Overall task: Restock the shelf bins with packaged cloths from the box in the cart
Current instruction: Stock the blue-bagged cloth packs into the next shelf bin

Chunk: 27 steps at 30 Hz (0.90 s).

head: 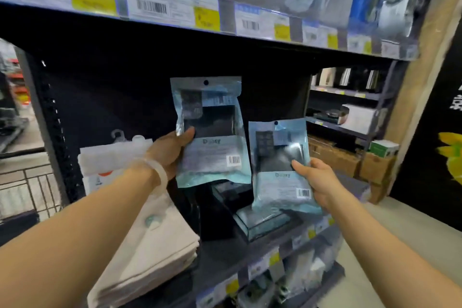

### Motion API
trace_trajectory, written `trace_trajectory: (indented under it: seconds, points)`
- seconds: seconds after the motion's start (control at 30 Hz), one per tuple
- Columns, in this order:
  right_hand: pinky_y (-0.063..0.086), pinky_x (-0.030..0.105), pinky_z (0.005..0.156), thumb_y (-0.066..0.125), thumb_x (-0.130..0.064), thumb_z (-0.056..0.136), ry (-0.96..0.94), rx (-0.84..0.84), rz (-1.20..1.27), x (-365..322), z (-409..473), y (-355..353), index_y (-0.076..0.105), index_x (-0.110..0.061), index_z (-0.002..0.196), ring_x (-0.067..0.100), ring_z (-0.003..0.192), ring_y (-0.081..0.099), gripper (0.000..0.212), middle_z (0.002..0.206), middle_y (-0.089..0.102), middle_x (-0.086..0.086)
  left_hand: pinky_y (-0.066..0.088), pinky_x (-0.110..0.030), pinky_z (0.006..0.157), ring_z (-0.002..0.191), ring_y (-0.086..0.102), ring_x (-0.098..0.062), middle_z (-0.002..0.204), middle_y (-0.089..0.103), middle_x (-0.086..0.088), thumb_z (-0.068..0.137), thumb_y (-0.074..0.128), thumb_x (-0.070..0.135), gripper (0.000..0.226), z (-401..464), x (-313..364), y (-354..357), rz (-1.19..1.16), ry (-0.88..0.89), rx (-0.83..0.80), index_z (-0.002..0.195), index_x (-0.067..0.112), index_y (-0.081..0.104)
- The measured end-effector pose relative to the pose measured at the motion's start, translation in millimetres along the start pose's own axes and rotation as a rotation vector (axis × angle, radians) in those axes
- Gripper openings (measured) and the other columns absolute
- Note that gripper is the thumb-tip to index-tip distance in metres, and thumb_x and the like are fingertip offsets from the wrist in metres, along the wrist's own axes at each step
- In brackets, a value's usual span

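My left hand (pixel 172 151) grips a pale blue packaged cloth (pixel 212 132) by its left edge, upright in front of the dark shelf bay. My right hand (pixel 316 180) holds a second blue packaged cloth (pixel 281 167) by its right edge, lower and to the right. Both packs show a dark cloth through a clear window and a barcode at the lower right. Under the packs a clear shelf bin (pixel 260 225) sits on the shelf with dark packs inside. The box is not in view.
A stack of folded beige cloths (pixel 155 245) and white packs (pixel 112 157) lie on the shelf at left. Part of a wire cart (pixel 30 190) shows at far left. Price labels (pixel 152 5) line the upper shelf edge. Cardboard boxes (pixel 335 155) stand at back right.
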State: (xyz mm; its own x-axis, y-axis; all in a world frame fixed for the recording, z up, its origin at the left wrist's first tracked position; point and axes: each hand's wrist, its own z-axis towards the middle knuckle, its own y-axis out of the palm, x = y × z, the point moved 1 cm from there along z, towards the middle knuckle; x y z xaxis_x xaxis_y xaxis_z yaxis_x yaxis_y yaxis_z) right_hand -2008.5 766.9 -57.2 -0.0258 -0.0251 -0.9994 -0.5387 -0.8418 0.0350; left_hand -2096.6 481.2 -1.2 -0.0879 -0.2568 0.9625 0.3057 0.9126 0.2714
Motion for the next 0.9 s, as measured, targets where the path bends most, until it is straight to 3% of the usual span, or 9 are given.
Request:
trace_trajectory:
  seconds: [0.13,0.27,0.33,0.43,0.5,0.6,0.73,0.9]
  points:
    - [0.048,0.028,0.057,0.066,-0.008,0.087,-0.002,-0.093,-0.095,17,52,20,0.052,-0.003,0.115,0.02,0.073,0.062,0.032,0.095,0.064,0.011,0.057,-0.025,0.051,0.057,0.07,-0.015,0.069,0.073,-0.003,0.095,0.053,0.026,0.017,12,3,4,-0.016,0.009,0.074,0.094,0.011,0.061]
    - [0.046,0.031,0.078,0.066,-0.002,0.085,0.064,-0.218,-0.18,48,90,34,0.055,0.005,0.121,0.026,0.092,0.06,0.037,0.106,0.062,0.012,0.06,-0.029,0.057,0.067,0.067,-0.02,0.085,0.068,-0.008,0.095,0.054,0.029,0.02,19,-1,10,0.006,0.009,0.205,0.101,0.01,0.057]
    - [0.047,0.035,0.081,0.067,-0.004,0.085,0.096,-0.275,-0.227,61,103,39,0.055,0.004,0.12,0.029,0.098,0.059,0.037,0.111,0.062,0.014,0.06,-0.031,0.06,0.067,0.066,-0.021,0.085,0.067,-0.009,0.094,0.055,0.03,0.022,21,-5,13,0.006,0.009,0.266,0.102,0.01,0.055]
    - [0.049,0.03,0.064,0.068,-0.009,0.085,0.141,-0.362,-0.324,78,114,43,0.054,0.001,0.118,0.025,0.086,0.06,0.037,0.107,0.061,0.016,0.057,-0.037,0.072,0.071,0.064,-0.025,0.088,0.067,-0.011,0.093,0.057,0.029,0.02,23,-17,18,-0.022,0.004,0.351,0.099,0.01,0.056]
    - [0.044,0.026,0.055,0.068,-0.012,0.086,0.149,-0.403,-0.399,87,116,44,0.054,0.001,0.118,0.022,0.08,0.059,0.037,0.105,0.061,0.016,0.054,-0.04,0.077,0.069,0.061,-0.025,0.075,0.068,-0.007,0.092,0.059,0.027,0.018,23,-26,22,-0.034,0.021,0.416,0.09,0.01,0.056]
    - [0.047,0.028,0.063,0.069,-0.016,0.085,0.138,-0.469,-0.509,94,121,45,0.053,0.0,0.125,0.028,0.092,0.061,0.046,0.115,0.062,0.019,0.053,-0.045,0.081,0.064,0.061,-0.024,0.051,0.066,-0.001,0.091,0.061,0.023,0.021,23,-37,30,-0.056,0.05,0.495,0.076,0.014,0.049]
    - [0.047,0.03,0.083,0.064,-0.019,0.088,-0.082,-0.528,-0.8,88,115,43,0.05,-0.003,0.128,0.03,0.11,0.059,0.045,0.123,0.06,0.017,0.059,-0.034,0.06,0.052,0.068,-0.018,0.059,0.071,-0.003,0.092,0.058,0.027,0.018,23,-43,42,-0.061,0.023,0.461,0.083,0.012,0.056]
    - [0.043,0.027,0.095,0.051,-0.028,0.096,-0.205,-0.614,-0.985,98,111,39,0.036,-0.003,0.14,0.03,0.122,0.051,0.053,0.135,0.051,0.017,0.058,-0.028,0.05,0.054,0.07,-0.017,0.064,0.073,-0.006,0.095,0.054,0.023,0.019,22,-54,56,-0.083,0.026,0.44,0.088,0.007,0.061]
